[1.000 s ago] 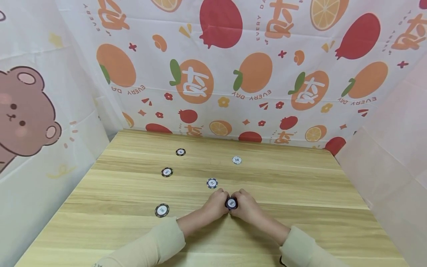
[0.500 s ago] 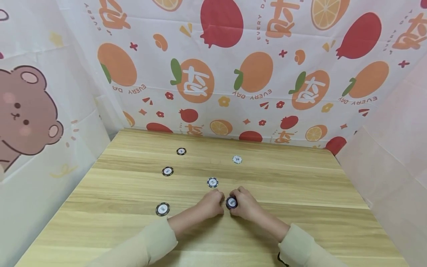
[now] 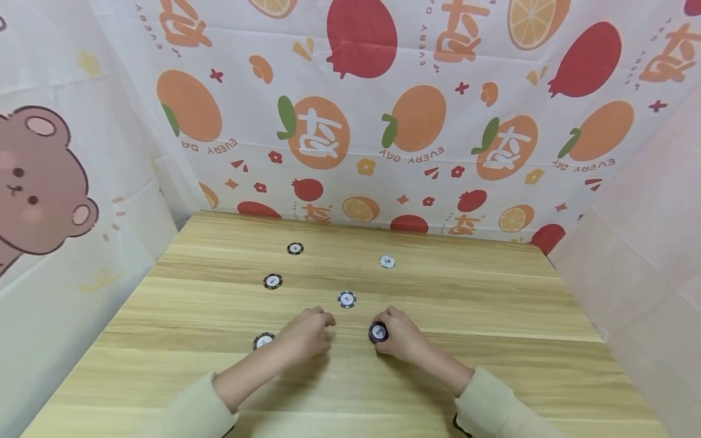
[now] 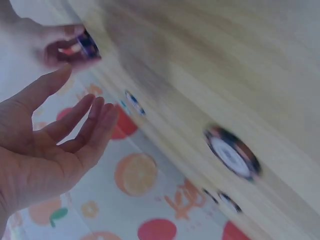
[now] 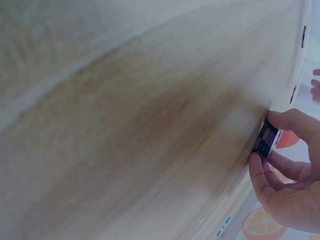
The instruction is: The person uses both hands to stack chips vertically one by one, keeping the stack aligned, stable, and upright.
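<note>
A small stack of dark poker chips (image 3: pixel 378 332), its top one marked 500, stands on the wooden table. My right hand (image 3: pixel 404 334) pinches that stack between thumb and fingers, seen from the side in the right wrist view (image 5: pixel 266 137). To the left, my left hand (image 3: pixel 306 333) is in the air above the table with loosely bent fingers and nothing in its grasp. Its forearm partly covers a black poker chip (image 3: pixel 263 340). In the left wrist view, the left palm (image 4: pixel 50 165) faces up with the fingers apart, and a blurred black chip (image 4: pixel 232 155) lies beyond.
Flat on the table (image 3: pixel 465 292) lie a blue-edged chip (image 3: pixel 347 299), a white chip (image 3: pixel 387 261) marked 10, and two more black chips, a nearer one (image 3: pixel 272 281) and a farther one (image 3: pixel 295 248). A fruit-print curtain (image 3: pixel 416 182) hangs behind the table's far edge.
My left hand has let go of the chip stack and moved left, its fingers loosening. The right hand stays in place, holding the stack. The loose chips have not moved.
</note>
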The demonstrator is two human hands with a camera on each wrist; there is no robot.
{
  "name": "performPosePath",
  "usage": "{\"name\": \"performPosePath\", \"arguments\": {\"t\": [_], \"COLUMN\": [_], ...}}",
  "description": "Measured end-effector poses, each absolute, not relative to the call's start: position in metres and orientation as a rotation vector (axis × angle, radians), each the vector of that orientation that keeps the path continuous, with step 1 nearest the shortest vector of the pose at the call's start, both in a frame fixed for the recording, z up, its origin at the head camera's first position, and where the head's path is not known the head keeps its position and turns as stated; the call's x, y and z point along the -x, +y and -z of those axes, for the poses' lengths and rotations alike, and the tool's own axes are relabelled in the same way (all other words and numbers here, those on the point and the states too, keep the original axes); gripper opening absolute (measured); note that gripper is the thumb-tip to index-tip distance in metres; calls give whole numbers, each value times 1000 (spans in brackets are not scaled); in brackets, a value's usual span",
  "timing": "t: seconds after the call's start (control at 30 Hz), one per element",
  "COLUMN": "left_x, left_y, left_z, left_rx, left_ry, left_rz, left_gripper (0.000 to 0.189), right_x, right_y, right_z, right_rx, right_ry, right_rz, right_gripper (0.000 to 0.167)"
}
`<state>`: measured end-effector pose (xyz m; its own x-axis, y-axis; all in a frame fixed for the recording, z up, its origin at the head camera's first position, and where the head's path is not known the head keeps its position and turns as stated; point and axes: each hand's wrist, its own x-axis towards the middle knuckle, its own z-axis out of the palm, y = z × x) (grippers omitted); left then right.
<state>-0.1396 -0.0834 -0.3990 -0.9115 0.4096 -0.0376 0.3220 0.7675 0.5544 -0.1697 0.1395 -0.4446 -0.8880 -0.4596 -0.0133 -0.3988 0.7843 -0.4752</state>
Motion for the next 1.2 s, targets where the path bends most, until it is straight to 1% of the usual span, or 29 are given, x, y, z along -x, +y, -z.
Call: {"name": "performPosePath", "arguments": {"t": [0.13,0.4,0.53,0.77,1.0,1.2], "left_x": [135,128,127,125,124,126], "left_y": [-106,-143,-156,-167,-171,-171], "left_z": [400,411,415,421,428,429], "left_rx": [-544,-523,-531,-584,-675,-675], "left_ry": [2875,2981,2992,3004,3057,3061], "left_rz": [-743,-596,-574,-591,-671,-684], "left_gripper": [31,38,37,34,21,24], "right_x": [170,171,172,170,170,171], "right_y": [139,140,140,140,141,141], "right_z": [444,442,442,441,441,442], "right_rx": [700,693,698,703,714,716], "right_ry": [2848,2839,2841,2840,2835,2835], "right_rz": [714,722,715,720,716,714], "right_gripper": [38,39,39,38,38,37]}}
